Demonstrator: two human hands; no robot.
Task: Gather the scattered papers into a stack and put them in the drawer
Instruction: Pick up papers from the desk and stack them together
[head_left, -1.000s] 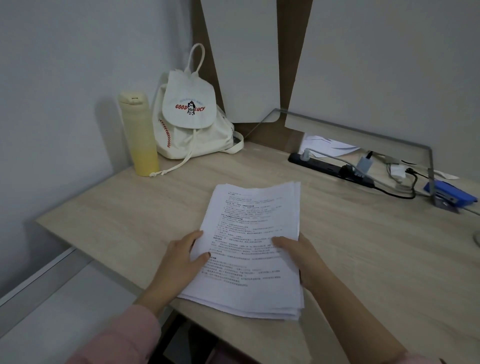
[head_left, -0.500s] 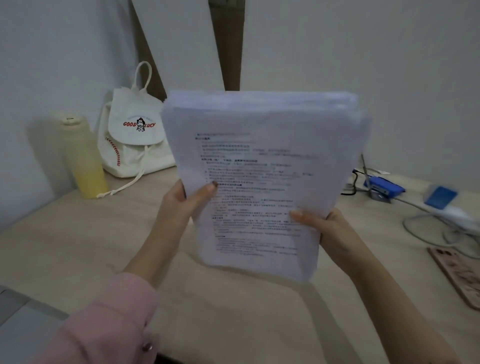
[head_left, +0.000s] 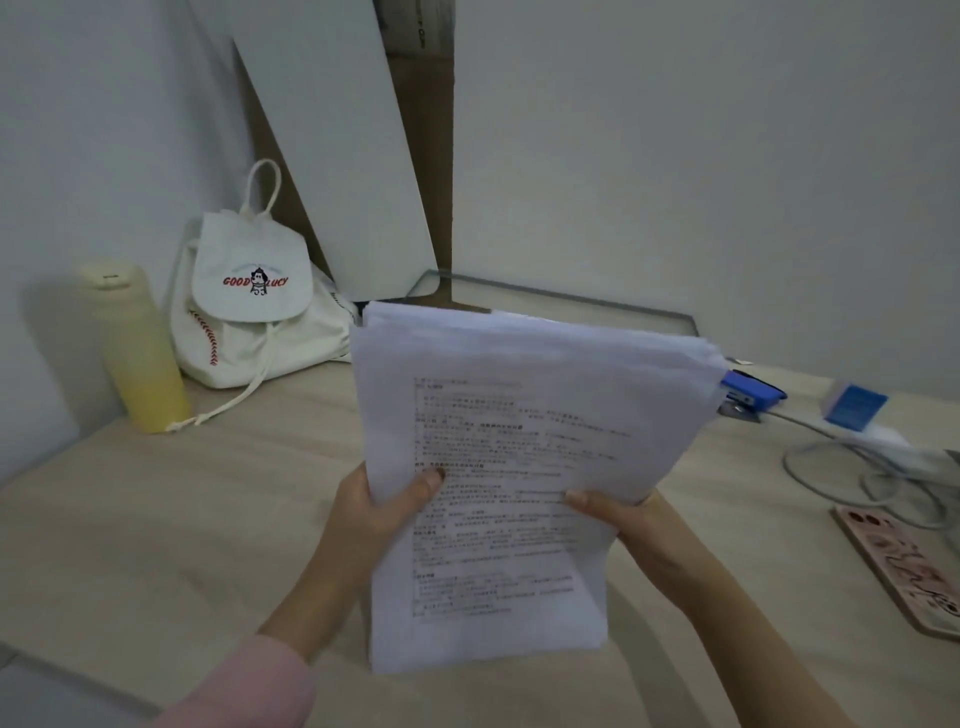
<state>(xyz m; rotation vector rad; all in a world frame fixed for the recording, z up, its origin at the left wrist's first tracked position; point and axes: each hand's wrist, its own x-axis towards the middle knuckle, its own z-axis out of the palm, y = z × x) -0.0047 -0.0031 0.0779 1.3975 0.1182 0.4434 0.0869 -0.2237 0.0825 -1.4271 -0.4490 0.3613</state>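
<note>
Pale yellow cylindrical bottle (head_left: 137, 348) and white canvas drawstring backpack (head_left: 249, 312) stand far left on the light wood tabletop (head_left: 156, 519), well clear. Left hand (head_left: 374, 514) grips the left edge of the thick stack of white printed papers (head_left: 519, 467), thumb on the front sheet. The stack is held near upright over the tabletop, top edges fanned and uneven. Right hand (head_left: 634, 525) pinches the right edge the same way. Blue stapler (head_left: 750, 397) and pink-cased phone (head_left: 904, 566) lie to the right. Likely step: squaring. Loosen both grips slightly, tap the bottom edge flat on the tabletop, then the side. Drawer not in view.
</note>
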